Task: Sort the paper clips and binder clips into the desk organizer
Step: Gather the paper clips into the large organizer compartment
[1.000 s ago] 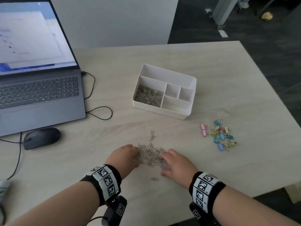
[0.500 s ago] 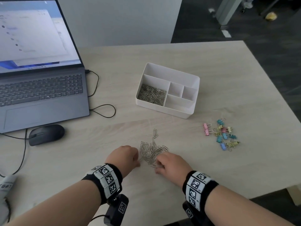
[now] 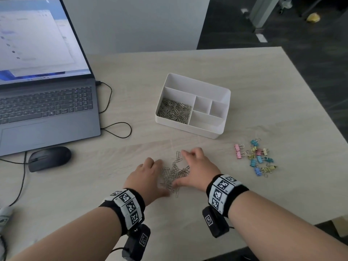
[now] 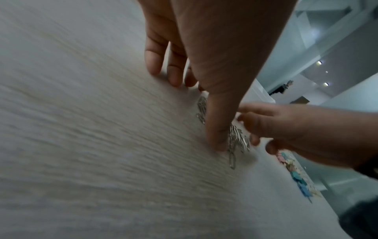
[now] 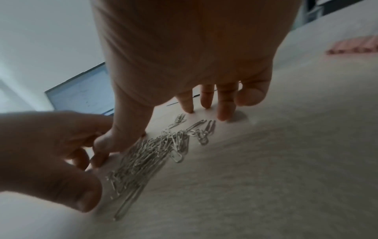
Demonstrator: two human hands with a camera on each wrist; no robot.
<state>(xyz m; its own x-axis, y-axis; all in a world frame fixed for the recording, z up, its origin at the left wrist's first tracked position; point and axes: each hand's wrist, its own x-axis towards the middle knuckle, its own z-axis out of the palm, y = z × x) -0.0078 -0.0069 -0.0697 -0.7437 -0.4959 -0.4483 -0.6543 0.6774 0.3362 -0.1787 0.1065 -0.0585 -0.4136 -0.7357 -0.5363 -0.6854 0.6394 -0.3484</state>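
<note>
A loose pile of silver paper clips (image 3: pixel 174 174) lies on the desk near its front edge. My left hand (image 3: pixel 146 172) stands against the pile's left side, fingers straight with their tips on the wood and the thumb (image 4: pixel 216 129) against the clips. My right hand (image 3: pixel 197 164) flanks the right side, fingers spread with their tips on the desk beside two stray clips (image 3: pixel 178 155). Neither hand holds anything. The white desk organizer (image 3: pixel 224 110) stands behind, with paper clips (image 3: pixel 173 111) in its left compartment. Coloured binder clips (image 3: pixel 256 157) lie at the right.
An open laptop (image 3: pixel 45 102) fills the left rear, with a black mouse (image 3: pixel 49 158) and a looped cable (image 3: pixel 116 129) beside it. One paper clip (image 3: pixel 177 194) lies just in front of the pile. The desk's right edge (image 3: pixel 320 102) drops to a dark floor.
Both hands have slid forward along the pile's sides. The right hand has uncurled and reached farther, up to the two stray clips. The pile is bunched tighter between them.
</note>
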